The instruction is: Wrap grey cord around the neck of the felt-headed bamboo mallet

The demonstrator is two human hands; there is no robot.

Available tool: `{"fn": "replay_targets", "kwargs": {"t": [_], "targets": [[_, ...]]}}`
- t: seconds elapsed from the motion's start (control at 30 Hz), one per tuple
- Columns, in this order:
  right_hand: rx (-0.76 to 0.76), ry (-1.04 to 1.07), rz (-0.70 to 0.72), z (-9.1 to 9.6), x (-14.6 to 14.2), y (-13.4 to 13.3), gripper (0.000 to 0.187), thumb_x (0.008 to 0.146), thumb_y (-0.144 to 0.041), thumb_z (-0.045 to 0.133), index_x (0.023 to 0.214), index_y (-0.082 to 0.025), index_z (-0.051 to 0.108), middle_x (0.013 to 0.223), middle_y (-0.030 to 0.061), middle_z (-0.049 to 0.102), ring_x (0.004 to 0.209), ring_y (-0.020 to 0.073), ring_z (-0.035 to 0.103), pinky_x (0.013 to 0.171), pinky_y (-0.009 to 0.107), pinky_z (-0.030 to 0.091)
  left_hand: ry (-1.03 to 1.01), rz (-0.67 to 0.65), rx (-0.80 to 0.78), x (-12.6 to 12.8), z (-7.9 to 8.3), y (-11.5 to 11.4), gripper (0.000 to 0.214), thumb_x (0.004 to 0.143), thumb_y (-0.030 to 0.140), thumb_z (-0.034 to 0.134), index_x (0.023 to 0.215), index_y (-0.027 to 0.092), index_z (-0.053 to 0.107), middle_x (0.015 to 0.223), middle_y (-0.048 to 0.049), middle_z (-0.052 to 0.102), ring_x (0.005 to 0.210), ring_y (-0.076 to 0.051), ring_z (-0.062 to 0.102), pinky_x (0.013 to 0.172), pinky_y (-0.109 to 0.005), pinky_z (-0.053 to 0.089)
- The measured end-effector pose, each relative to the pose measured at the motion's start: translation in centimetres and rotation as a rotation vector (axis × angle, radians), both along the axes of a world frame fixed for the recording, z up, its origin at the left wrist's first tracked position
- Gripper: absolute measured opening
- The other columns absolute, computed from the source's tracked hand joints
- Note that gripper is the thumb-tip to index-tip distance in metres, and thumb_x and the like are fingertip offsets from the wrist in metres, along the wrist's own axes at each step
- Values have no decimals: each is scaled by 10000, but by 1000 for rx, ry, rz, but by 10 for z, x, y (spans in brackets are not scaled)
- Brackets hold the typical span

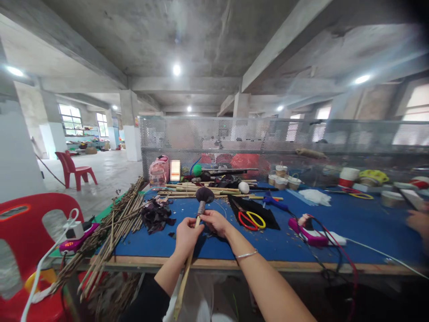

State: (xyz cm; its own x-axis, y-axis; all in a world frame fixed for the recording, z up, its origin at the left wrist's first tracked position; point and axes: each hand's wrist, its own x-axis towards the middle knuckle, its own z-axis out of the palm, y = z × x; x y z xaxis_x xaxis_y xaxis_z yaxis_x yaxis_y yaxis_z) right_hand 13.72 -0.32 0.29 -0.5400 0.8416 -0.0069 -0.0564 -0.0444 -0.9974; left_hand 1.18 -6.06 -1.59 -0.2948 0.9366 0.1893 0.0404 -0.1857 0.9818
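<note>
Both hands meet on a pale wooden stick (184, 281) that slants up from the front edge of the table. On its upper end sits a dark, rounded, cloth-like head (204, 195) with a grey wrapped neck (201, 208). My left hand (187, 235) is closed around the stick below the neck. With the fingers of my right hand (216, 223), I pinch at the joint between neck and stick; whether a thread is held there is too small to tell. Dark cloth scraps (156, 217) lie to the left. Red-and-yellow scissors (251, 220) rest on black cloth (272, 219) to the right.
Dry stalks (124, 214) overhang the table's left edge near a red chair (20, 232). A blue glue gun (275, 202) and a purple power strip (311, 237) with cables lie right. Behind are a white ball (244, 187) and mesh partition (208, 138). Another person's hand (418, 220) shows far right.
</note>
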Motion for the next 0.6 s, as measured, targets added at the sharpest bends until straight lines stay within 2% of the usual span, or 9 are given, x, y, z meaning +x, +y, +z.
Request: {"fn": "replay_targets", "kwargs": {"t": [0.1,0.2,0.3,0.47,0.53,0.6], "targets": [[-19,25,27,0,1,0,349,624,-411,679,803,-149,532,349,-135,261,290,18,139,320,188,43,-7,-57,-9,-2,1,-2,260,574,325,694,718,122,619,551,-3,589,425,-84,482,403,-184,377],[-47,54,65,-1,1,0,362,633,-436,670,805,-154,521,355,-135,263,298,19,125,323,189,41,-95,-149,-34,-3,4,-4,291,583,374,684,699,116,615,494,15,548,406,-79,467,404,-188,383],[-32,79,94,-1,2,0,348,641,-450,661,725,-163,482,363,-130,266,306,19,128,323,189,46,-198,-221,-80,-5,6,-4,315,588,419,668,661,126,581,503,14,550,410,-78,470,407,-192,396],[-30,64,43,-2,2,2,346,642,-439,661,688,-180,436,358,-135,258,302,24,128,314,185,47,-195,-303,-141,-9,9,-5,362,679,493,557,662,131,556,512,5,554,382,-70,458,383,-186,383],[-10,48,12,-3,1,2,337,643,-434,659,698,-176,451,355,-132,275,293,24,143,308,186,54,-176,-299,-127,-7,11,-6,373,672,512,562,706,141,550,541,14,553,398,-75,475,383,-186,389],[12,27,-5,-3,1,3,327,647,-430,656,717,-164,478,359,-124,304,284,22,159,302,189,59,-137,-244,-115,-4,12,-5,374,616,486,636,759,154,539,562,30,547,420,-82,494,382,-187,398]]}}
